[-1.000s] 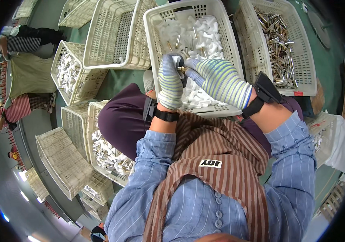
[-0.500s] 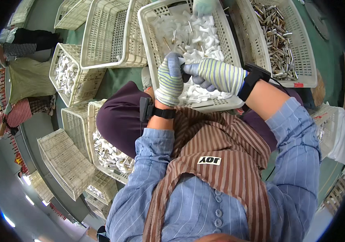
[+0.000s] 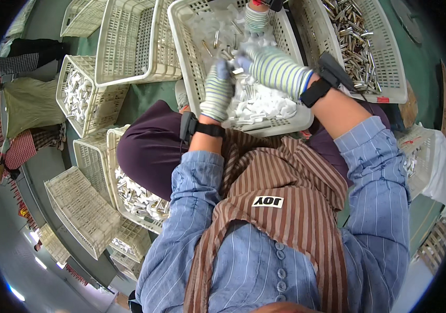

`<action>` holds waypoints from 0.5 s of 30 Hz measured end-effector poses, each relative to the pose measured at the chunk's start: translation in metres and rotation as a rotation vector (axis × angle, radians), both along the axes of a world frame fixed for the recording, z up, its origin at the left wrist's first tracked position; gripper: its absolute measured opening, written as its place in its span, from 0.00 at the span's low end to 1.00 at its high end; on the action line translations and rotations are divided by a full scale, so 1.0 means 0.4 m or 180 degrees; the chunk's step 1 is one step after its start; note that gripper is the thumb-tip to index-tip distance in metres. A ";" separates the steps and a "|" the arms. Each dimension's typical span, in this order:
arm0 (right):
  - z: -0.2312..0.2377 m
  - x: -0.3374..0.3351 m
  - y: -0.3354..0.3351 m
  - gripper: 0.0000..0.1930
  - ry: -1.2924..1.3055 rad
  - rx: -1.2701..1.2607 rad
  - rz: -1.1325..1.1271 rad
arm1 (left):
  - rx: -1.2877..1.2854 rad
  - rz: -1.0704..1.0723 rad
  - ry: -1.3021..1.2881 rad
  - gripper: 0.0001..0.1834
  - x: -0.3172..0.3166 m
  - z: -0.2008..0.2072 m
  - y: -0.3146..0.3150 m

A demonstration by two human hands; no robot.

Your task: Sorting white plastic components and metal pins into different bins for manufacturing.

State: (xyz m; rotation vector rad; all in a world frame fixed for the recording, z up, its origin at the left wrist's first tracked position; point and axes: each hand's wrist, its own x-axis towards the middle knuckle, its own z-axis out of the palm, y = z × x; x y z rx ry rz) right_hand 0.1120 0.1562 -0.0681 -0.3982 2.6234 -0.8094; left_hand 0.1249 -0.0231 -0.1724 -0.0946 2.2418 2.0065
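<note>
Both my hands wear striped knit gloves and are over a white crate (image 3: 189, 68) of white plastic pieces (image 3: 264, 101) and a few slim metal tubes (image 3: 216, 39). My left hand (image 3: 216, 94), near the crate's left side, has its fingers curled; what they hold, if anything, does not show. My right hand (image 3: 276, 70) reaches over the middle of the pieces, its fingertips smeared by motion, so I cannot make out its grip. A co-worker's gloved hand (image 3: 257, 20) dips into the crate's far end.
To the right stands a crate of metal tubes (image 3: 352, 47). At the left are a large open crate (image 3: 129, 81), a crate of white and metal parts (image 3: 79, 96), and another crate of parts (image 3: 139, 201) beside my knee. Two people are farther left.
My hands, together before, have come apart; the right has moved forward over the pieces and the left slightly down. The co-worker's hand reaches farther into the crate. The whole view has shifted slightly.
</note>
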 end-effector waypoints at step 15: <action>0.211 -0.052 0.167 0.18 0.0101 -0.1349 -0.0939 | 0.0571 -0.0229 -0.1825 0.14 -0.161 -0.124 0.045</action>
